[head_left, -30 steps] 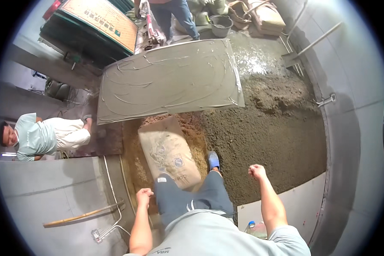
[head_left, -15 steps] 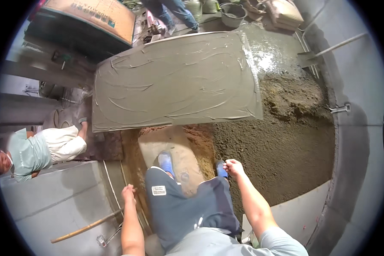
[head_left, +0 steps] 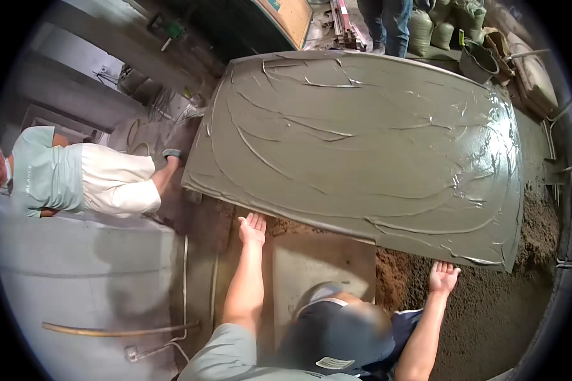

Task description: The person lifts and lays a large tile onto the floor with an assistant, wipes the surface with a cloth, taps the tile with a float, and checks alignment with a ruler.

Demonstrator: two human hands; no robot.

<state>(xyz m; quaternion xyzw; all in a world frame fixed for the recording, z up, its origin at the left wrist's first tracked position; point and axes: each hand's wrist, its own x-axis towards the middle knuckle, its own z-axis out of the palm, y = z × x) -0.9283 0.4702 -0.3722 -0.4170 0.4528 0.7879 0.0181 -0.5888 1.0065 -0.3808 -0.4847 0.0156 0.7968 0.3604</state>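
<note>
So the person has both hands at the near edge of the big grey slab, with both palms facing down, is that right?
Not quite: both palms face up, not down. The head view shows the left hand and the right hand at the near edge of the big grey slab, palms turned upward.
</note>
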